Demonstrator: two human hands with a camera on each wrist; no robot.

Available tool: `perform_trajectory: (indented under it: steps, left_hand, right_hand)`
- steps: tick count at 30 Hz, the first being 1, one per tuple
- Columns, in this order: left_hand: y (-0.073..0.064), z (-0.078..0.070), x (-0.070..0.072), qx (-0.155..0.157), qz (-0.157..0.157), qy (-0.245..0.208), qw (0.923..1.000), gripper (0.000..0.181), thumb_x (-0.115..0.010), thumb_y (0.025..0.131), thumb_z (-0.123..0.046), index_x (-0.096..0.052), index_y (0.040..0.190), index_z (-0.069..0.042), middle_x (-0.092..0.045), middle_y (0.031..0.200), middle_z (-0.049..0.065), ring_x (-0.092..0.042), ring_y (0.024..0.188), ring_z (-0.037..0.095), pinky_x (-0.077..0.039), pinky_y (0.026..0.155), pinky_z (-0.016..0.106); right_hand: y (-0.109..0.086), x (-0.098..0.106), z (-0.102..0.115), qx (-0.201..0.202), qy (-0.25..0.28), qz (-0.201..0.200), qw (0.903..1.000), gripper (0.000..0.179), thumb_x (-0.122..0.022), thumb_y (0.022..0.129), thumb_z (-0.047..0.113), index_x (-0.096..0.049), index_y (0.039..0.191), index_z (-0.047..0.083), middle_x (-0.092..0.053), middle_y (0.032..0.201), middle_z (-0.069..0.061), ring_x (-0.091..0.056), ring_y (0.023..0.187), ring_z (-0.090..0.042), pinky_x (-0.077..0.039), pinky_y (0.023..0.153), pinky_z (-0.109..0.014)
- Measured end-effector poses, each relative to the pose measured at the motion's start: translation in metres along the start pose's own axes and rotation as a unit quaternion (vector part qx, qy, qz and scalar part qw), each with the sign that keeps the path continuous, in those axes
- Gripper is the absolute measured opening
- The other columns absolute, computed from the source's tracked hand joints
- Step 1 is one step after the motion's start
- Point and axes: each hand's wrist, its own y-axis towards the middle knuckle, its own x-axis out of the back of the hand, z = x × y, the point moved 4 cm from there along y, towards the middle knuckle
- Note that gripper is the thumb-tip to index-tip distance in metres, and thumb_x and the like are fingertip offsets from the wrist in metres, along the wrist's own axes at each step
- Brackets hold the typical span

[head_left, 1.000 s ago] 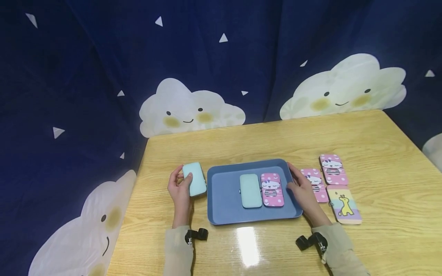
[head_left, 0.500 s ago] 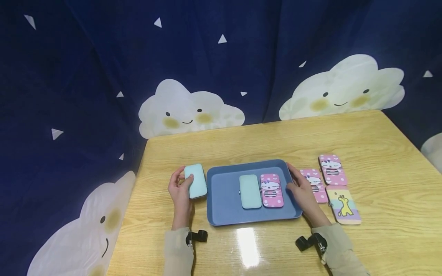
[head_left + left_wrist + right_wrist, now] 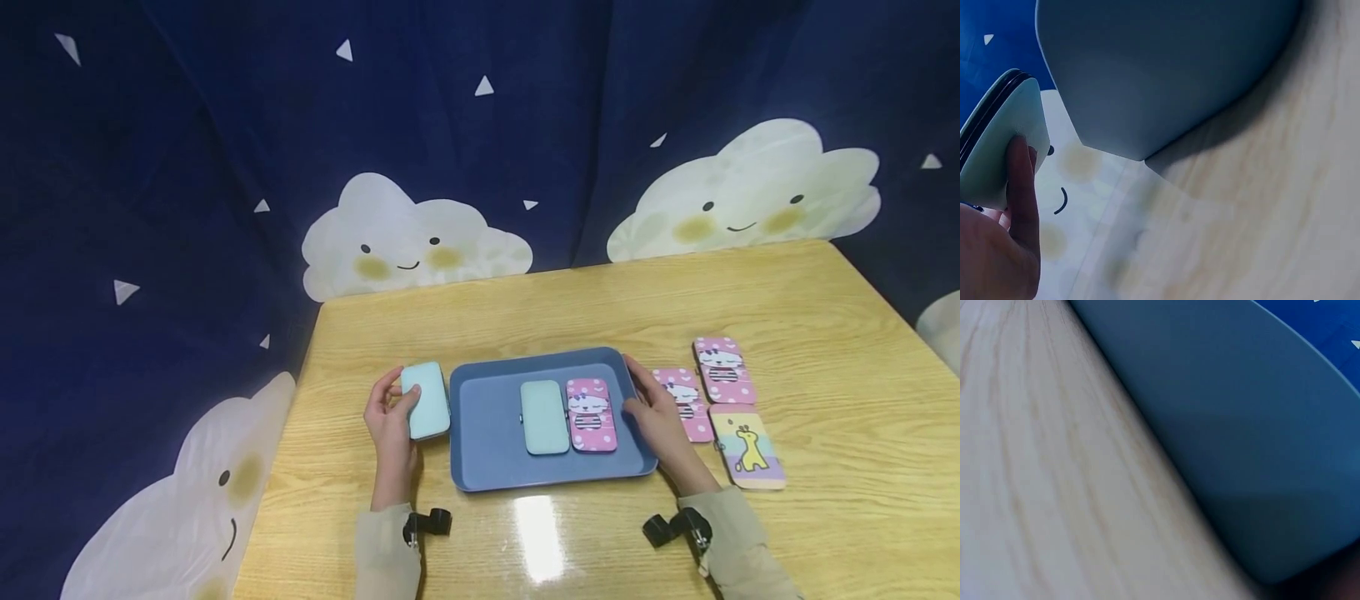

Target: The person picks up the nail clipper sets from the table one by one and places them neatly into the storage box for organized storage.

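My left hand holds a mint-green clasp case just off the left end of a blue tray. Its thumb lies on top and the other fingers go beneath. In the left wrist view the case appears tilted, with a dark seam along its edge. At the tray's right end, my right hand grips the rim, thumb on the inner side. Inside the tray lie another mint-green case and a pink cat-print case, side by side. The tray wall fills much of the right wrist view.
Right of the tray lie two more pink cat-print cases, one partly hidden behind my right hand, the other farther back. A giraffe-print case is in front of them. A dark blue cloud-print curtain hangs behind the wooden table.
My left hand and its mint-green case have shifted slightly toward me and to the right, close to the tray's left rim. The right hand and tray stay in place.
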Motion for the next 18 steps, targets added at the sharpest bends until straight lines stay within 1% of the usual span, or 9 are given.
perform_trajectory:
  steps: [5,6,9,12,16,18]
  left_hand:
    - [-0.0045,0.001,-0.0001,0.009,0.001,-0.004,0.9999,0.041,-0.068,0.083,0.006,-0.064,0.122,-0.003,-0.049,0.096,0.004,-0.059,0.086,0.019,-0.057,0.067,0.033]
    - [-0.0054,0.0012,0.0,0.009,0.0,-0.002,1.0,0.041,-0.068,0.083,0.006,-0.064,0.123,-0.003,-0.049,0.097,0.004,-0.059,0.086,0.019,-0.057,0.067,0.033]
    - [-0.0072,0.0024,0.0,0.01,0.001,0.0,0.9999,0.042,-0.067,0.083,0.006,-0.063,0.124,-0.002,-0.049,0.097,0.004,-0.06,0.088,0.019,-0.057,0.068,0.034]
    - [-0.008,0.0034,-0.0004,0.01,0.004,0.003,0.9999,0.042,-0.067,0.083,0.006,-0.063,0.124,-0.002,-0.049,0.096,0.004,-0.06,0.089,0.02,-0.057,0.068,0.034]
    - [-0.0095,0.0029,-0.002,0.007,0.007,0.007,0.9999,0.042,-0.067,0.083,0.006,-0.063,0.124,-0.001,-0.05,0.095,0.004,-0.06,0.087,0.02,-0.056,0.067,0.032]
    - [-0.0101,0.0027,-0.0027,0.007,0.007,0.007,0.9999,0.042,-0.067,0.084,0.006,-0.063,0.125,0.0,-0.05,0.094,0.004,-0.06,0.087,0.019,-0.056,0.067,0.032]
  right_hand:
    - [-0.0003,0.0004,0.0005,-0.005,-0.005,0.0,1.0,0.073,-0.045,0.089,-0.009,-0.027,0.157,0.01,-0.024,0.162,-0.012,-0.02,0.148,-0.031,-0.02,0.114,-0.019]
    - [-0.0002,0.0005,0.0005,-0.005,-0.006,0.0,1.0,0.073,-0.045,0.089,-0.009,-0.027,0.157,0.01,-0.025,0.162,-0.012,-0.02,0.148,-0.031,-0.02,0.113,-0.019]
    - [-0.0001,0.0009,0.0002,-0.005,-0.005,0.0,1.0,0.073,-0.046,0.089,-0.009,-0.028,0.157,0.011,-0.025,0.162,-0.012,-0.02,0.148,-0.031,-0.022,0.109,-0.012]
    - [0.0001,0.0007,0.0008,-0.004,0.001,0.001,1.0,0.073,-0.046,0.089,-0.01,-0.027,0.157,0.01,-0.024,0.162,-0.013,-0.02,0.148,-0.032,-0.02,0.114,-0.02]
    - [0.0004,0.0005,0.002,-0.005,0.005,0.0,1.0,0.073,-0.046,0.089,-0.01,-0.026,0.157,0.009,-0.023,0.162,-0.015,-0.019,0.148,-0.033,-0.016,0.119,-0.041]
    - [0.0004,0.0004,0.0022,-0.005,0.004,0.0,1.0,0.073,-0.045,0.089,-0.01,-0.027,0.157,0.009,-0.024,0.162,-0.015,-0.019,0.148,-0.032,-0.016,0.118,-0.04]
